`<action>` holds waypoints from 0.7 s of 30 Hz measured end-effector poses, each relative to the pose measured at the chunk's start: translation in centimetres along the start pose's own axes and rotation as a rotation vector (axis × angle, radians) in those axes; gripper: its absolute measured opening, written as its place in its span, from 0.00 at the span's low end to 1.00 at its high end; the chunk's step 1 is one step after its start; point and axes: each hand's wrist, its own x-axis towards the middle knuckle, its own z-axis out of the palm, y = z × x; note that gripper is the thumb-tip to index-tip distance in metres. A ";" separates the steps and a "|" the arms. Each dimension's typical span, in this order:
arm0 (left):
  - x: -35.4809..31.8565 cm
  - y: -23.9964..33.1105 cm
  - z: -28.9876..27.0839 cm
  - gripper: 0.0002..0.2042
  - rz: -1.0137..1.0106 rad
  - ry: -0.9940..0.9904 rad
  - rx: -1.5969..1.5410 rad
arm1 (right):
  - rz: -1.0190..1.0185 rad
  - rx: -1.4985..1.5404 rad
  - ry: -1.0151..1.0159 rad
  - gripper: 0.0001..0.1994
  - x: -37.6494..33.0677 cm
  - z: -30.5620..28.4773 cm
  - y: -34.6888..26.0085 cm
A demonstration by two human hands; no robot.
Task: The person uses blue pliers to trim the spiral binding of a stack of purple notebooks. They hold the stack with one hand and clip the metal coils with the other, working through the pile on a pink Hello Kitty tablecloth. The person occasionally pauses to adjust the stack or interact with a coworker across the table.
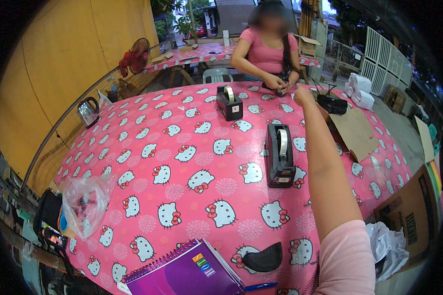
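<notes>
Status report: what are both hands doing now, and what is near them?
Right hand stretched far across the table, closed, grip contents not visible. Left hand out of view. Tape dispenser beside the forearm; co-worker's hands just beyond.

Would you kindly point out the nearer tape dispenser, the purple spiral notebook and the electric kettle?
Nearer tape dispenser [279, 157]: head view, on its black body beside the tape roll.
Purple spiral notebook [187, 273]: head view, middle of its cover.
Electric kettle [88, 111]: head view, on its shiny body.
</notes>
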 end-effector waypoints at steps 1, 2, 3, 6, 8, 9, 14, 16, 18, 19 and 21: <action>-0.1 0.0 0.0 0.16 0.000 -0.003 0.000 | -0.003 -0.011 -0.001 0.29 0.2 0.4 0.3; 0.0 0.0 0.0 0.16 0.002 -0.004 -0.003 | -0.005 -0.022 -0.002 0.29 0.4 0.7 0.7; 0.0 0.0 0.0 0.16 0.002 -0.004 0.001 | -0.009 -0.032 -0.007 0.30 0.4 1.0 0.7; 0.0 0.0 -0.1 0.16 -0.002 -0.005 0.008 | 0.051 0.060 -0.013 0.32 0.6 1.5 0.1; -0.3 0.1 -0.4 0.16 -0.010 0.000 0.024 | -0.015 0.292 0.090 0.33 0.2 2.1 -1.0; -0.2 0.1 -0.3 0.16 -0.008 -0.002 0.022 | -0.041 0.401 0.151 0.34 0.4 2.0 -0.6; 0.6 -0.2 0.4 0.16 0.029 -0.028 -0.019 | 0.175 0.584 0.386 0.31 2.8 4.5 5.8; 0.3 -0.1 0.2 0.16 0.014 -0.022 -0.002 | 0.110 0.433 0.350 0.31 2.0 5.1 5.0; 0.1 -0.1 -0.2 0.16 0.000 -0.018 0.018 | -0.015 0.199 0.266 0.32 0.9 5.5 3.7; 0.2 -0.1 -0.2 0.16 0.002 -0.020 0.020 | -0.008 0.192 0.213 0.32 0.6 5.1 3.5; 0.3 0.0 -0.1 0.16 0.006 -0.022 0.023 | 0.004 0.171 0.154 0.32 -0.2 4.3 2.8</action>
